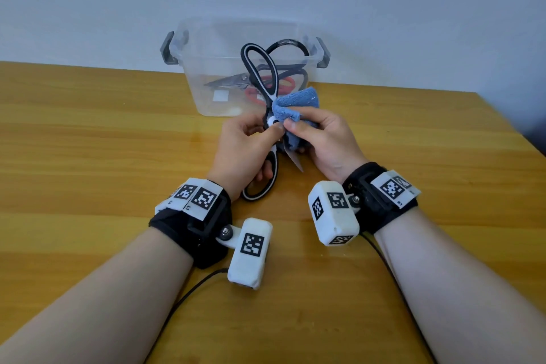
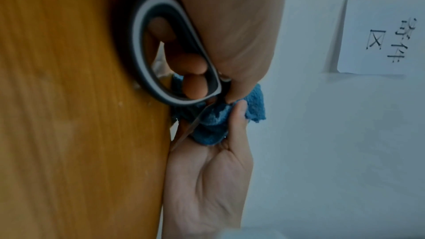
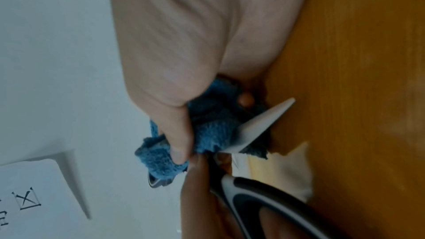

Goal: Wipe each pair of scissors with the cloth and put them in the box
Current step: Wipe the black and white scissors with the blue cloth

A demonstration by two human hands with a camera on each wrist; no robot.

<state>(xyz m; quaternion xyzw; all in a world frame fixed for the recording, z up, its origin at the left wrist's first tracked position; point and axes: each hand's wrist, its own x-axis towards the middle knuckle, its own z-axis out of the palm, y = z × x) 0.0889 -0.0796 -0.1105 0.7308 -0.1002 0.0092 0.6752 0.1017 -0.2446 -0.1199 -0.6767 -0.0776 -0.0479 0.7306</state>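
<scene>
Black-and-white scissors (image 1: 270,94) are spread wide open above the table, just in front of the clear box (image 1: 201,68). My left hand (image 1: 266,130) grips them at the pivot, with fingers through the near handle loop (image 2: 138,43). A blue cloth (image 1: 295,100) is bunched around one blade, and my right hand (image 1: 298,127) pinches it there. The bare blade tip (image 3: 264,121) sticks out of the cloth (image 3: 207,134) toward me. The other handle loop points up toward the box.
The box has grey latches and stands at the table's back edge against the wall. It holds red-handled scissors (image 1: 283,83) and a steel-bladed pair (image 1: 230,80). A paper sign (image 2: 379,43) hangs on the wall. A black cable (image 1: 192,289) lies under my left forearm.
</scene>
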